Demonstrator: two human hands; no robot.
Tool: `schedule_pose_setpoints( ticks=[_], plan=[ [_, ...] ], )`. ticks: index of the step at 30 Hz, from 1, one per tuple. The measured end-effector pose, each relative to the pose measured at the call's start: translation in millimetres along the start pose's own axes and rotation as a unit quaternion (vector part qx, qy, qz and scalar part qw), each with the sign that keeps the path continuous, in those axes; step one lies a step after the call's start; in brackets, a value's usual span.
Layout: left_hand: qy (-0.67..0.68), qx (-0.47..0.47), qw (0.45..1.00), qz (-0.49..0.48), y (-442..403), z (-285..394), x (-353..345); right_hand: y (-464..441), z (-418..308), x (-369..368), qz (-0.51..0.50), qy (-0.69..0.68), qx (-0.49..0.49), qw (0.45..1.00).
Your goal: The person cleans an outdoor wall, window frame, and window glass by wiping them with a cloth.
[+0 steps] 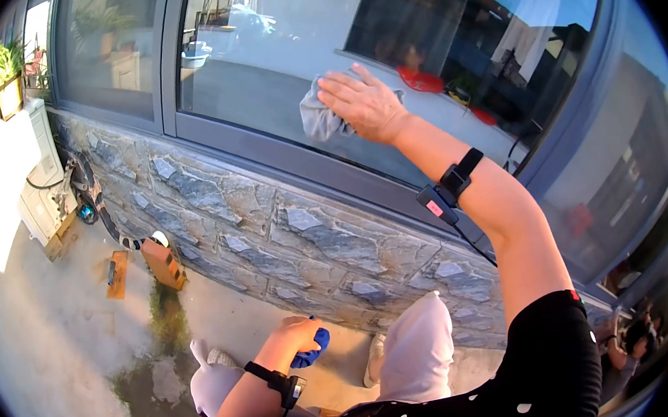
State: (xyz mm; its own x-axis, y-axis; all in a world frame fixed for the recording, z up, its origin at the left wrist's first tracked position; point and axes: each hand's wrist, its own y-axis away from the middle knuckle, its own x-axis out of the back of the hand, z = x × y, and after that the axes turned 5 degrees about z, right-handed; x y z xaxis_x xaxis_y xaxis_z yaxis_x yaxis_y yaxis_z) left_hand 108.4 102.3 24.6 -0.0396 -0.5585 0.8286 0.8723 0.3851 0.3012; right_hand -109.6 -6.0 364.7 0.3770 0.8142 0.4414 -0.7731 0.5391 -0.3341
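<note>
My right hand [365, 104] presses a crumpled grey cloth [318, 120] against the window glass [275, 78]. Its fingers lie over the cloth, whose folds stick out to the left and below. Lower down, beside my leg, my left hand [296, 336] is closed around a bunched blue cloth [311, 349]. Part of the blue cloth hangs out from under the fingers. The glass mirrors a red shape, white hanging fabric and the yard.
A grey window frame [266, 159] runs above a rough stone wall [272, 222]. At the left stand a white outdoor unit [41, 170] and a potted plant [9, 86]. A brick [163, 263] and a wood piece [117, 275] lie on the concrete floor [59, 336].
</note>
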Motion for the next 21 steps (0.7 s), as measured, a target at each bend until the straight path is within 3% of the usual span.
schedule_pose_setpoints(
  ticks=[5, 7, 8, 11, 13, 15, 17, 19, 21],
  plan=[
    [0.01, 0.004, 1.0, -0.001, -9.7, 0.8, -9.0, -41.5, 145.1, 68.8, 0.117, 0.115, -0.175, 0.971],
    [-0.026, -0.012, 0.999, -0.019, -15.2, 5.2, -13.9, -63.8, 194.9, 97.4, 0.197, 0.17, -0.267, 0.928],
    [-0.031, -0.021, 0.999, -0.019, -15.2, 9.5, -11.8, -75.2, 201.3, 105.8, 0.197, 0.168, -0.266, 0.928],
    [-0.037, -0.049, 0.998, -0.033, -21.5, 18.3, -7.4, -101.4, 211.2, 115.5, 0.197, 0.143, -0.434, 0.867],
    [-0.045, -0.053, 0.997, -0.029, -26.9, 21.0, -6.0, -109.0, 200.8, 84.4, 0.263, 0.178, -0.373, 0.872],
    [-0.032, -0.058, 0.998, -0.022, -31.2, 22.4, -6.5, -111.5, 169.5, 47.4, 0.281, 0.165, -0.228, 0.918],
    [-0.024, -0.053, 0.998, -0.021, -33.9, 24.1, -6.2, -118.7, 114.5, 23.3, 0.189, 0.079, -0.169, 0.964],
    [-0.027, -0.046, 0.999, -0.005, -36.5, 23.7, -10.1, -124.3, 58.5, -19.7, 0.173, 0.036, -0.117, 0.977],
    [-0.036, -0.049, 0.998, 0.0, -44.3, 14.9, -17.2, -125.8, 3.4, -48.4, 0.095, 0.029, -0.088, 0.991]
  ],
)
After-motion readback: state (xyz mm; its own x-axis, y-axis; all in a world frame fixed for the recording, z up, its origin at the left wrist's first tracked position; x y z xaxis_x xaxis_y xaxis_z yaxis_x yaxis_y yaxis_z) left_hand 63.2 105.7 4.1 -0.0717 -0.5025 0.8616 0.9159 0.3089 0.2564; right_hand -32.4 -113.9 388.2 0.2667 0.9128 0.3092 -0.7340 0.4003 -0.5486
